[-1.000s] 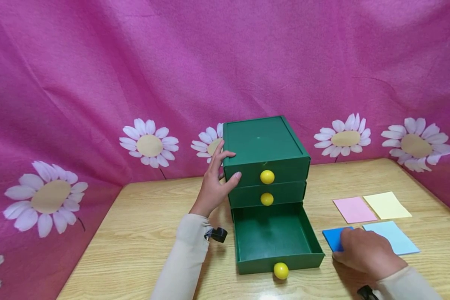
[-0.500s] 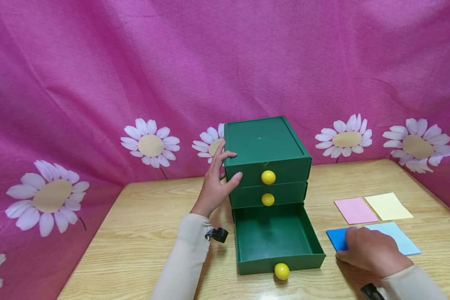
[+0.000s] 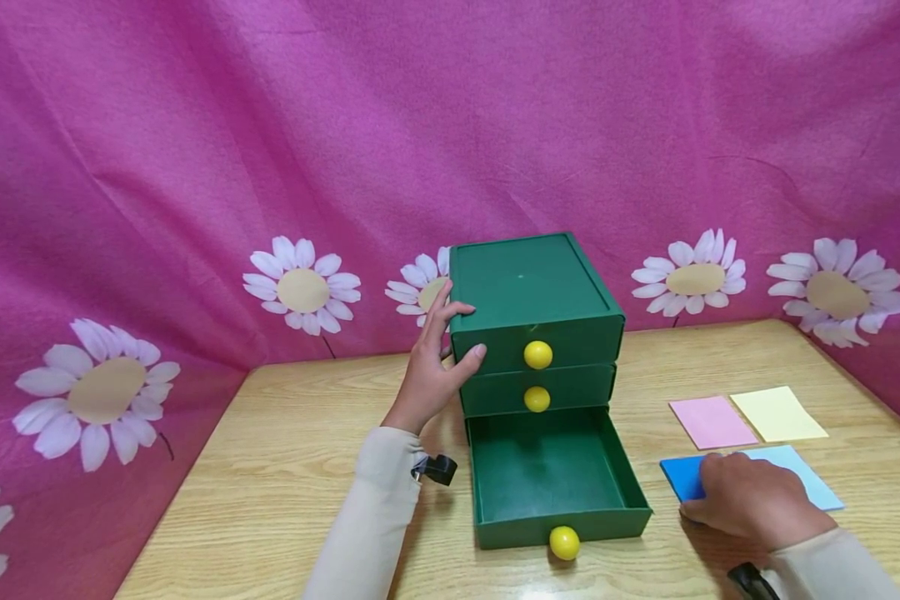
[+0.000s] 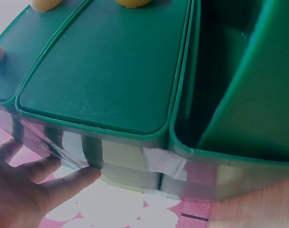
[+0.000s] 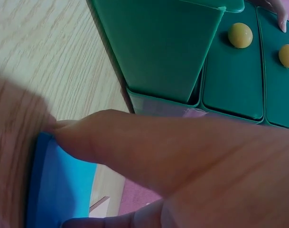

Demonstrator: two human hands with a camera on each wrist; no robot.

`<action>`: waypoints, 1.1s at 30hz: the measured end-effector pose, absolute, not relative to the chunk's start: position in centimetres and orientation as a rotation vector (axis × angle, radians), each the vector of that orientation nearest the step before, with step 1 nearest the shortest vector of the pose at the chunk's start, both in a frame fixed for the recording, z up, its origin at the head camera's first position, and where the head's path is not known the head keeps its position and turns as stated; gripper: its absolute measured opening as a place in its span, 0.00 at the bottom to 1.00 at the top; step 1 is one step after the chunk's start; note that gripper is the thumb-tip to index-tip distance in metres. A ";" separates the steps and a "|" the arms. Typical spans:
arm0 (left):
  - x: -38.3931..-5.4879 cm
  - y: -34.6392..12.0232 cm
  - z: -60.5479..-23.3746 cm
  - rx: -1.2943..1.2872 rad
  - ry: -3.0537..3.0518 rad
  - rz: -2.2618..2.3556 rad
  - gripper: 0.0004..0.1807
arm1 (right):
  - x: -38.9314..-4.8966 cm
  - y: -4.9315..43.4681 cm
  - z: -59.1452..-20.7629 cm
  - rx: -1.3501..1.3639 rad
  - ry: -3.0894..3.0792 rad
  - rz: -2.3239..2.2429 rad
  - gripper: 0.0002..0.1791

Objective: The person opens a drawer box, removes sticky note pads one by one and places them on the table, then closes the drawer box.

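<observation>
A green drawer unit (image 3: 532,283) with yellow knobs stands mid-table; its bottom drawer (image 3: 547,475) is pulled out with nothing inside. My left hand (image 3: 429,375) rests against the unit's left front corner, thumb on the front and fingers spread over the side and top edge. At the right, my right hand (image 3: 757,500) pinches a blue sticky note pad (image 3: 681,478) lying on the table. In the right wrist view the thumb is at one edge of the blue pad (image 5: 63,180) and a finger reaches its other side. A light blue sticky note pad (image 3: 806,475) lies partly hidden behind that hand.
Behind the right hand, a pink sticky note pad (image 3: 712,422) and a pale yellow one (image 3: 780,413) lie side by side. A magenta cloth (image 3: 450,125) with printed daisies hangs around the wooden table (image 3: 285,467). The open drawer juts toward the front edge.
My right hand has slid the blue pad a little to the right, closer to the light blue one. The left hand keeps its place on the drawer unit.
</observation>
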State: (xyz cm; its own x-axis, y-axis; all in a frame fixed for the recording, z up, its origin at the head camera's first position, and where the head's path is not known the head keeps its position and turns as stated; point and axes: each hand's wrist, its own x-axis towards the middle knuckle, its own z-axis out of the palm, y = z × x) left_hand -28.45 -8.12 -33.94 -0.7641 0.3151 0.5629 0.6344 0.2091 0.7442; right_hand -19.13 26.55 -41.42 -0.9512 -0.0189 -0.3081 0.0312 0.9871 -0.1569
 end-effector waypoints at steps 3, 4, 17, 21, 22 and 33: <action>-28.5 -8.1 -33.9 -0.896 -2.199 -1.573 0.26 | -19.2 26.6 -41.5 0.016 2.810 -0.228 0.26; -28.5 -8.1 -33.9 -0.895 -2.200 -1.574 0.26 | -19.2 26.6 -41.5 0.018 2.807 -0.226 0.27; -28.5 -8.1 -33.9 -0.883 -2.207 -1.580 0.26 | -19.1 26.3 -40.5 0.045 2.825 -0.169 0.38; -28.4 -8.2 -33.9 -0.882 -2.209 -1.572 0.26 | -19.2 26.0 -40.0 0.046 2.860 -0.195 0.37; -28.4 -8.2 -33.9 -0.882 -2.209 -1.571 0.26 | -19.2 25.9 -39.9 0.043 2.881 -0.207 0.35; -28.5 -8.2 -33.9 -0.889 -2.203 -1.561 0.26 | -19.1 24.9 -39.0 -0.003 3.025 -0.324 0.25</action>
State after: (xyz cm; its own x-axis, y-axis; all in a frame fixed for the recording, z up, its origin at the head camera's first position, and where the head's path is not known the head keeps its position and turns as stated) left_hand -28.51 -8.16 -33.94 -0.7644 0.3120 0.5642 0.6357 0.2189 0.7403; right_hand -19.14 24.90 -39.04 -0.9951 -0.0124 -0.0981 0.0086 0.9774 -0.2112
